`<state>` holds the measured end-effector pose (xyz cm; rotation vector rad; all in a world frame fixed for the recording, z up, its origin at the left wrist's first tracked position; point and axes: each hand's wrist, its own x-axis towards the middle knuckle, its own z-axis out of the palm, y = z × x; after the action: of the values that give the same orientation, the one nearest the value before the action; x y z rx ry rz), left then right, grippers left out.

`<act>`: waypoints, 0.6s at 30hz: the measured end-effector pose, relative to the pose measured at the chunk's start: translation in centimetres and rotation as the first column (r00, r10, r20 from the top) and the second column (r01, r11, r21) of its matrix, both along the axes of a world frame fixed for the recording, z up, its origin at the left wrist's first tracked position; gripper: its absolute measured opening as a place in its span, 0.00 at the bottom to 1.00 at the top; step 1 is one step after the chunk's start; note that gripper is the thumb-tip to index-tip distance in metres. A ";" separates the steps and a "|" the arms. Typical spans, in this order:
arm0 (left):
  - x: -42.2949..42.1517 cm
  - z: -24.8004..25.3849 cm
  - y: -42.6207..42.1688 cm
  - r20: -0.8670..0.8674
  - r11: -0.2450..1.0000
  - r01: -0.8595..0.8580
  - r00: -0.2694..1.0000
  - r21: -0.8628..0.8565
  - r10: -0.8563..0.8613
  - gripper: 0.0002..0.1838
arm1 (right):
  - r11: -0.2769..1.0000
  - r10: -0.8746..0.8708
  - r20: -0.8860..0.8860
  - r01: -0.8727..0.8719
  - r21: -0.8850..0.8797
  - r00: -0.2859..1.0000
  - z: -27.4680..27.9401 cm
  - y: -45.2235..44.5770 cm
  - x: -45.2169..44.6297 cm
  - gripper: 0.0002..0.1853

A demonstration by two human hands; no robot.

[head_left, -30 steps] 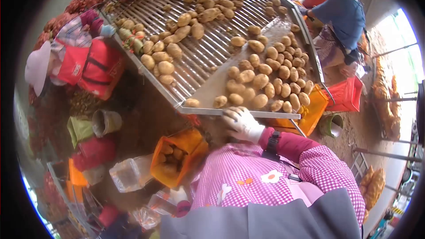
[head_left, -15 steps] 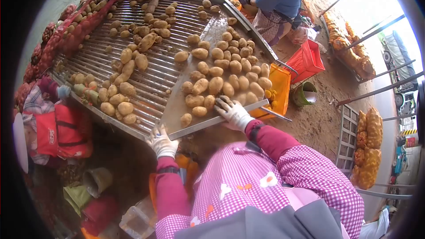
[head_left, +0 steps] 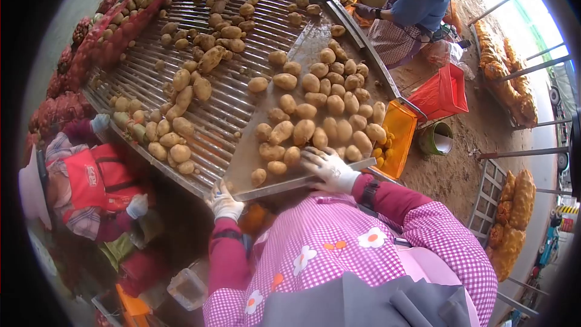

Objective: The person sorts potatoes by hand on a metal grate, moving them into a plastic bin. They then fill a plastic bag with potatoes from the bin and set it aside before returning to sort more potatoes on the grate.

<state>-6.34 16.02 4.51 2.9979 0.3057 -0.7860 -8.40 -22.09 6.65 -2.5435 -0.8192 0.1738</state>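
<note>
Pale potatoes (head_left: 304, 132) lie in a loose cluster on the smooth metal end (head_left: 247, 160) of a slatted sorting table. My right hand (head_left: 331, 169), in a white glove with dark, dirty fingertips, reaches over the front rim (head_left: 284, 186). Its fingers are stretched out beside the nearest potatoes, gripping none. At the front left corner, my left hand (head_left: 226, 203), also gloved, rests against the rim with its fingers extended over the edge. No potato is in it.
More potatoes (head_left: 181, 103) lie on the slats. A co-worker in a red apron (head_left: 100, 175) is at left, another in blue (head_left: 417, 0) at far right. Right of the table are an orange crate (head_left: 399, 139), a red crate (head_left: 442, 94) and a green bucket (head_left: 436, 139).
The view has turned, so the table appears farther right and lower. My right fingers lie flatter beside the potatoes; my left hand stays at the corner. The left co-worker's second glove shows now.
</note>
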 end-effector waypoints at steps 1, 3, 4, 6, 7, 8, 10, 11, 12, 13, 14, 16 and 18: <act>0.2 0.2 -0.3 -0.022 1.000 -0.029 0.999 0.009 0.029 0.65 | 1.000 -0.016 0.014 0.016 0.002 1.000 -0.4 -0.8 0.7 0.41; 0.4 0.9 -0.9 -0.036 0.998 -0.053 0.998 0.034 0.054 0.64 | 0.996 -0.077 0.018 0.077 -0.036 0.997 -0.6 -1.9 2.3 0.41; 0.6 1.2 -1.1 -0.039 0.997 -0.062 0.997 0.047 0.063 0.63 | 0.995 -0.067 0.014 0.068 -0.068 0.998 -1.2 -2.3 3.4 0.42; 0.8 0.9 -1.2 -0.005 0.996 -0.061 0.998 0.066 0.062 0.61 | 0.990 -0.054 0.012 0.055 -0.131 0.998 -2.4 -3.1 5.5 0.43; 0.9 0.5 -1.2 0.012 0.996 -0.057 0.998 0.074 0.056 0.60 | 0.990 -0.048 -0.035 0.043 -0.132 0.998 -2.5 -3.3 6.0 0.44; 0.7 -0.3 -1.0 0.025 0.994 -0.058 0.998 0.096 0.056 0.59 | 0.995 -0.007 -0.041 0.003 -0.104 0.999 -2.7 -3.4 6.9 0.44; 0.0 -2.0 -0.6 0.052 0.989 -0.064 0.997 0.131 0.058 0.57 | 0.995 0.079 -0.050 -0.082 -0.058 0.996 -3.1 -3.8 9.1 0.43; 0.0 -2.6 -0.3 0.060 0.990 -0.062 0.997 0.125 0.055 0.57 | 0.993 0.108 -0.016 -0.109 -0.047 0.994 -3.6 -3.8 9.9 0.43; 0.0 -2.7 -0.1 0.068 0.991 -0.061 0.996 0.121 0.053 0.56 | 0.992 0.116 0.007 -0.115 -0.047 0.993 -3.9 -3.5 10.8 0.42; 0.0 -2.8 0.1 0.078 0.991 -0.059 0.996 0.119 0.050 0.56 | 0.992 0.122 0.031 -0.121 -0.045 0.992 -4.2 -3.1 11.7 0.42; 0.0 -2.9 0.0 0.063 0.991 -0.072 0.996 0.115 0.065 0.56 | 0.991 0.127 0.056 -0.125 -0.040 0.990 -4.4 -2.7 12.4 0.42; 0.3 -2.1 -0.5 0.035 0.989 -0.097 0.995 0.112 0.093 0.56 | 0.995 0.103 0.122 -0.101 -0.026 0.987 -3.3 -1.5 14.0 0.35; 0.7 -1.9 -0.6 -0.003 0.987 -0.100 0.995 0.129 0.101 0.56 | 0.994 0.105 0.205 -0.097 -0.045 0.973 -6.8 0.3 15.7 0.32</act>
<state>-5.60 15.38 2.58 3.0679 0.5234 -0.8013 7.31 -21.80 -0.18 -2.5842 -1.0339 -0.0472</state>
